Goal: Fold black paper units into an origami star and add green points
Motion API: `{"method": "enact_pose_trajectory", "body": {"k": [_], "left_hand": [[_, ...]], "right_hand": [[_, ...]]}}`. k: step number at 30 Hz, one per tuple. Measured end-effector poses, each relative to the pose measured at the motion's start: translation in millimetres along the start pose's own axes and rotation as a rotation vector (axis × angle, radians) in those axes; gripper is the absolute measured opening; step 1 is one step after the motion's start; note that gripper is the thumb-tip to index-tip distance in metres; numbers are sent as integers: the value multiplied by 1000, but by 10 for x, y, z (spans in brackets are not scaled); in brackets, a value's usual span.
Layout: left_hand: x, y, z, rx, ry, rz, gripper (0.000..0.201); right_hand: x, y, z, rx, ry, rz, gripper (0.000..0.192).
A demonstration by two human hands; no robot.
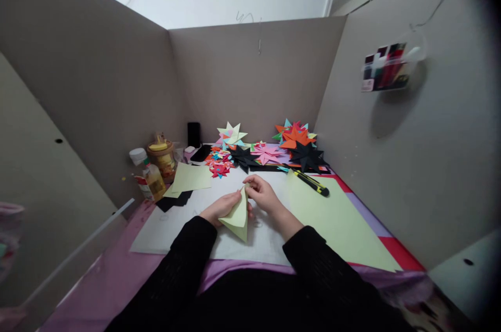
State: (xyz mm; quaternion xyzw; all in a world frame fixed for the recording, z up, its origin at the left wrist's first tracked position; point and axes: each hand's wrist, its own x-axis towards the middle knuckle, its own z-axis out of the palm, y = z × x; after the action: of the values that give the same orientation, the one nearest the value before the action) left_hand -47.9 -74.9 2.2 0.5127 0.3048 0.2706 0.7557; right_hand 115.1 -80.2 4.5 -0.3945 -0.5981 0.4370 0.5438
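Both hands pinched on a folded pale-green paper piece held just above the white sheet near the front edge of the surface: left hand at its side, right hand at its upper tip. Thin, crisp, pointed, sharply creased; likely to crease crooked or tear at the tip under uneven pressure. Could also slip loose, being smooth and light.

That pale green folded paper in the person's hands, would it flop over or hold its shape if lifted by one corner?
The folded green paper would probably hold its shape fairly well: its creased layers stand up in a pointed form between the left hand and the right hand. It looks very light and thin, so it likely dents or slides easily if pushed.
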Motion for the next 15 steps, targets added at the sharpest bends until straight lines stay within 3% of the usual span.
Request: {"method": "enact_pose_trajectory", "body": {"k": [9, 15], "left_hand": [[6, -29, 0, 24, -42, -17, 46], [14, -44, -8, 13, -74, -52, 41]], "right_hand": [[37, 27, 0, 58, 130, 37, 16], [22, -5, 4, 76, -18, 95, 38]]}}
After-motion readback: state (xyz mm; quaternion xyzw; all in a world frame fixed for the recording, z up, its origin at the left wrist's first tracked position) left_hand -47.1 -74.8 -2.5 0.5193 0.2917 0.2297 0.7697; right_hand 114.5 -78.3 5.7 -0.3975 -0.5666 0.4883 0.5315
